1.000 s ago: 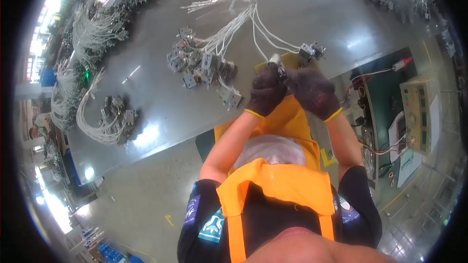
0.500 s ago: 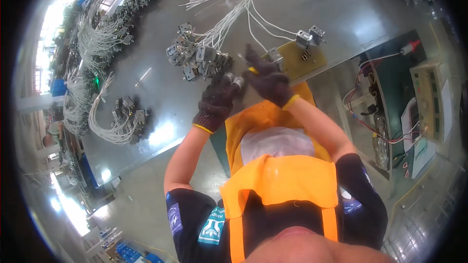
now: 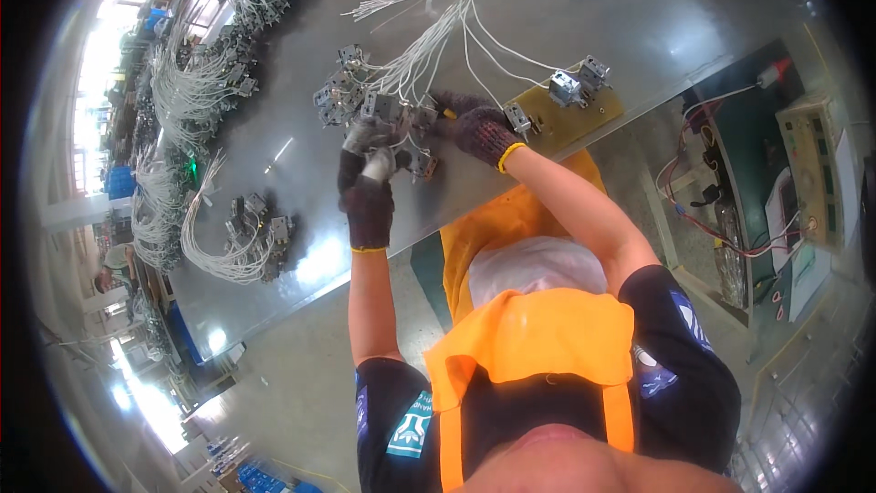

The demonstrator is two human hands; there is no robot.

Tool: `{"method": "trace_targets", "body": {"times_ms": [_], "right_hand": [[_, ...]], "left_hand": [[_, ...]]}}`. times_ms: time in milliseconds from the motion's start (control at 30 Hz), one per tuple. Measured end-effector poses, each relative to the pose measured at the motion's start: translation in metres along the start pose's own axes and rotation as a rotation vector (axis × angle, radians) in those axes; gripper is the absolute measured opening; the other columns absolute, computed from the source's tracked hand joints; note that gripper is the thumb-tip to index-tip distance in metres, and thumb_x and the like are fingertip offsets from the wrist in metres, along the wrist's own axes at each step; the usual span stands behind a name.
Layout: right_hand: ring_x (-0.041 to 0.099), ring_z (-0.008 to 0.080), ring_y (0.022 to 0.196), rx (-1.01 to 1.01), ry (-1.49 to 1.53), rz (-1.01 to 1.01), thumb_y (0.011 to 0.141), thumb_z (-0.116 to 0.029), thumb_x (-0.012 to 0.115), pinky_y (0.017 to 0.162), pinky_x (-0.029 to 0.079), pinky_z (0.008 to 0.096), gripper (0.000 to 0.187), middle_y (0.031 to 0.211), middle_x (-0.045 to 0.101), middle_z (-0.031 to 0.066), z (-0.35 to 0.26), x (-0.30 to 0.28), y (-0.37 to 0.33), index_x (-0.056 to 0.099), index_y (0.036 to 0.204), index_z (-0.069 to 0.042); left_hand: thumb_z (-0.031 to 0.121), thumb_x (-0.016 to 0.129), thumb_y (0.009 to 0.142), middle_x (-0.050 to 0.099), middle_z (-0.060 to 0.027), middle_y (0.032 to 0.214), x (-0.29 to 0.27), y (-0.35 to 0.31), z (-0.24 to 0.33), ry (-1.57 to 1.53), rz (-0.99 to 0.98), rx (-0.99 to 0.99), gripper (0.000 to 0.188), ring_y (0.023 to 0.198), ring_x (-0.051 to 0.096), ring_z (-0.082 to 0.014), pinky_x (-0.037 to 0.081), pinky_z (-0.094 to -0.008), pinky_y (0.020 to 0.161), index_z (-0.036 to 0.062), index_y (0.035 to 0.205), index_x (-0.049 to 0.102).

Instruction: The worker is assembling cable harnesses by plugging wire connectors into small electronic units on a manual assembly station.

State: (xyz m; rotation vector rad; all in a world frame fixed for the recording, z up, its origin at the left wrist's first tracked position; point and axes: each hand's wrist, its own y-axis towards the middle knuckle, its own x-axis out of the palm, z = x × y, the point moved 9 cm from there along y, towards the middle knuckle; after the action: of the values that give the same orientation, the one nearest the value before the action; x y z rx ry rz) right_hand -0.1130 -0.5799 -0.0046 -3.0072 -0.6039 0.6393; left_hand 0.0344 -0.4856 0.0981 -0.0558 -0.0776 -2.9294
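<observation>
On the grey metal table lies a bundle of small silvery metal box-shaped parts (image 3: 339,96) with long white wires (image 3: 429,41) fanning out to the far side. My left hand (image 3: 370,187), in a dark glove with pale fingertips, curls round a wired metal part (image 3: 381,108) at the near edge of the bundle. From the right, my right hand (image 3: 482,132), in a dark glove with a yellow cuff, closes its fingertips on a neighbouring metal part (image 3: 422,117). Another metal part (image 3: 422,164) hangs just below, between the hands. My fingers partly hide the held parts.
A brownish-yellow plate (image 3: 598,112) lies at the table's right edge, with several wired metal parts (image 3: 566,87) on or beside it. A smaller wired bundle (image 3: 251,237) sits at left. Larger piles (image 3: 196,78) line the far left. A beige instrument box (image 3: 812,173) with cables stands right.
My right hand has moved left and down from above the plate's edge to the bundle. My left hand has shifted slightly left and now grips a part of the bundle. The view has tilted slightly.
</observation>
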Motion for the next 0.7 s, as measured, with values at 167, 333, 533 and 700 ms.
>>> {"method": "trace_targets", "body": {"times_ms": [167, 333, 533, 700], "right_hand": [[0.064, 0.0366, 0.104, 0.062, -0.037, 0.010, 0.080, -0.037, 0.071, 0.088, 0.051, 0.0411, 0.060, 0.113, 0.068, 0.0177, -0.027, -0.027, -0.014, 0.056, 0.133, -0.014], [0.065, 0.0353, 0.099, -0.009, 0.261, 0.106, 0.084, -0.030, 0.066, 0.085, 0.051, 0.0407, 0.053, 0.107, 0.068, 0.0204, -0.033, -0.052, -0.061, 0.056, 0.132, -0.008], [0.064, 0.0333, 0.103, -0.133, -0.082, 0.258, 0.084, -0.022, 0.065, 0.090, 0.050, 0.0396, 0.051, 0.113, 0.066, 0.0195, -0.002, -0.117, -0.081, 0.056, 0.132, -0.005], [0.064, 0.0288, 0.108, 0.052, 0.151, 0.028, 0.083, -0.024, 0.067, 0.095, 0.048, 0.0350, 0.055, 0.114, 0.067, 0.0170, 0.026, -0.119, -0.083, 0.056, 0.134, -0.007]], "left_hand": [[0.008, 0.057, 0.091, 0.060, -0.0106, 0.124, 0.015, -0.014, 0.006, -0.168, 0.190, -0.128, 0.049, 0.104, 0.064, -0.0198, 0.054, -0.0325, 0.084, 0.0047, 0.139, 0.048], [-0.004, 0.057, 0.090, 0.055, -0.0094, 0.126, 0.070, -0.058, -0.037, 0.281, 0.104, 0.152, 0.042, 0.116, 0.055, -0.0209, 0.048, -0.0353, 0.097, 0.0064, 0.130, 0.050], [0.001, 0.071, 0.077, 0.056, -0.0166, 0.127, 0.119, -0.094, -0.065, 0.844, -0.144, 0.496, 0.049, 0.123, 0.051, -0.0337, 0.040, -0.0421, 0.107, 0.0041, 0.124, 0.058], [0.002, 0.070, 0.084, 0.051, -0.0143, 0.132, 0.102, -0.053, -0.056, 0.533, -0.356, 0.426, 0.053, 0.115, 0.055, -0.0258, 0.048, -0.0385, 0.096, 0.0073, 0.133, 0.050]]}}
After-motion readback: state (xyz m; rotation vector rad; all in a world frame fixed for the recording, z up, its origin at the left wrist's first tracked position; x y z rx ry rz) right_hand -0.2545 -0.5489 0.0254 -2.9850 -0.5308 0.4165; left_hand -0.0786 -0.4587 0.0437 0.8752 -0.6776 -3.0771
